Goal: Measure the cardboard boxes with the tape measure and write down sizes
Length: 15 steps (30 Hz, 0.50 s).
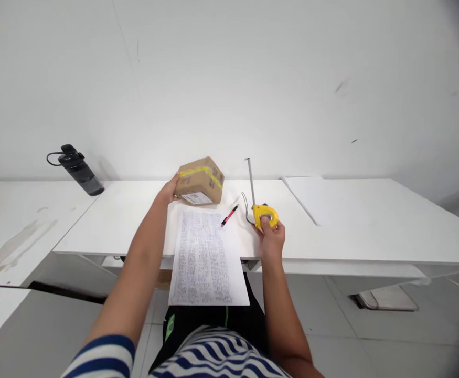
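Observation:
My left hand [170,189] grips the left side of a brown cardboard box [200,181], which has yellow tape across it and a white label on its near face. In my right hand [270,237] is a yellow tape measure [264,214], its metal blade drawn out a short way and pointing toward the wall. A black wrist cord loops from its left side. Between the two hands lies a red and black pen [230,216], on or beside a sheet of paper [209,257] filled with handwriting that hangs over the table's front edge.
A dark water bottle [80,170] with a carrying loop stands at the back left. Blank white paper [311,197] lies on the white table [371,231] to the right. The wall [229,79] rises right behind the table.

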Each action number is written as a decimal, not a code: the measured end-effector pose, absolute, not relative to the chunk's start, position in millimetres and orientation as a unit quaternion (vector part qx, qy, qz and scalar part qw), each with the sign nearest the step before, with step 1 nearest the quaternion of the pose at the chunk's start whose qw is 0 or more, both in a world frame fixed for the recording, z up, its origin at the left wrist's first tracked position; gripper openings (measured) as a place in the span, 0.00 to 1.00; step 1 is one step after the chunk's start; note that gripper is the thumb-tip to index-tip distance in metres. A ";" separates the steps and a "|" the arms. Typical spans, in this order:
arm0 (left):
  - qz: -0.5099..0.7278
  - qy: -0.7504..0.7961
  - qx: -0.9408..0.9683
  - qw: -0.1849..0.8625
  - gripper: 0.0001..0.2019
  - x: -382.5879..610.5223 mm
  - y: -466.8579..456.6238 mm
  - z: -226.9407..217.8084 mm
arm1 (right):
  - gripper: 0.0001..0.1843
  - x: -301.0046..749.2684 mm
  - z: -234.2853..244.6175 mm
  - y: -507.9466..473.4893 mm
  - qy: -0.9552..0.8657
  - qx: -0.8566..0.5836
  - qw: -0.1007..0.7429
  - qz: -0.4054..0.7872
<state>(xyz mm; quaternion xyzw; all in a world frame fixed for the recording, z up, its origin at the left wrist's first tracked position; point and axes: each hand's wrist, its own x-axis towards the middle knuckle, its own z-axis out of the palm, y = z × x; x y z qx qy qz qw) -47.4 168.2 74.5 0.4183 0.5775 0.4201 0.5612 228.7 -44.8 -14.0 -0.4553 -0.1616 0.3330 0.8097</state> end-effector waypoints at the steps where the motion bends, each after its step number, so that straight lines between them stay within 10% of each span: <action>1: 0.420 0.569 0.403 0.581 0.21 -55.0 166.1 69.0 | 0.31 226.6 -19.5 -59.2 -0.172 -0.443 0.803 0.360; 15: 0.621 0.586 0.451 0.258 0.12 -73.8 178.3 -8.7 | 0.22 221.8 95.2 61.2 -0.362 -0.387 0.761 0.374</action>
